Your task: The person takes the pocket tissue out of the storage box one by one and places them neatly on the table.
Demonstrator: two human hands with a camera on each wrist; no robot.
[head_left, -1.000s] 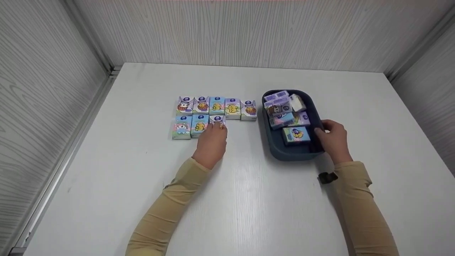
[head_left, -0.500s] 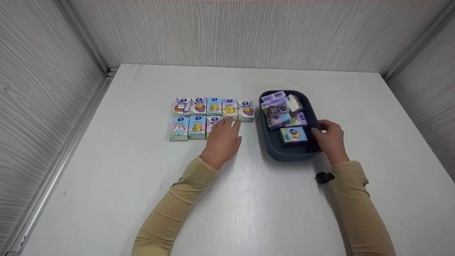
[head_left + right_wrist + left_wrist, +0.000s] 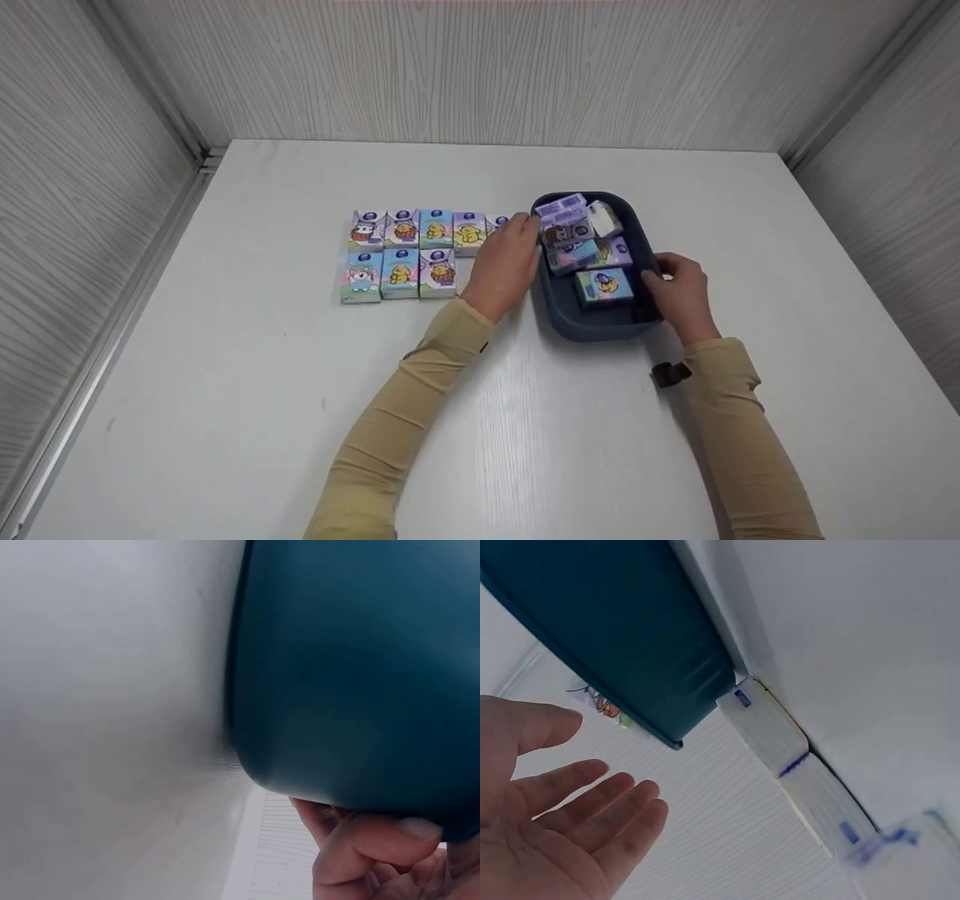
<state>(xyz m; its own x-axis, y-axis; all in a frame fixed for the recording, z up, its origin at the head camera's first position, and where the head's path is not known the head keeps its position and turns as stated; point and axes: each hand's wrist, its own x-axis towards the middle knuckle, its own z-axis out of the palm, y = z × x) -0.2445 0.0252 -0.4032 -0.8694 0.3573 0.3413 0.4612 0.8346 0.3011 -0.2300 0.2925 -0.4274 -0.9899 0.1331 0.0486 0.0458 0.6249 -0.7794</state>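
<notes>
A dark blue plastic bin (image 3: 600, 331) with rounded corners stands on the table, holding several small tissue packs with cartoon prints. My right hand (image 3: 684, 296) grips its right wall, thumb over the rim; in the right wrist view, curled fingers (image 3: 375, 851) show at the bin's edge. My left hand (image 3: 504, 262) hovers by the bin's left rim, fingers spread and holding nothing in the left wrist view. It partly covers the end pack of the back row (image 3: 435, 229). A shorter front row of packs (image 3: 400, 273) lies against it, left of my hand.
Inside the bin, one blue pack (image 3: 604, 286) lies flat at the near end, while others pile at the far end. The white table (image 3: 300, 420) is enclosed by wood-grain panels (image 3: 480, 75) at the back and sides.
My left hand has let go of the last pack in the front row and moved right and away from me to the bin's rim. My right hand still holds the bin.
</notes>
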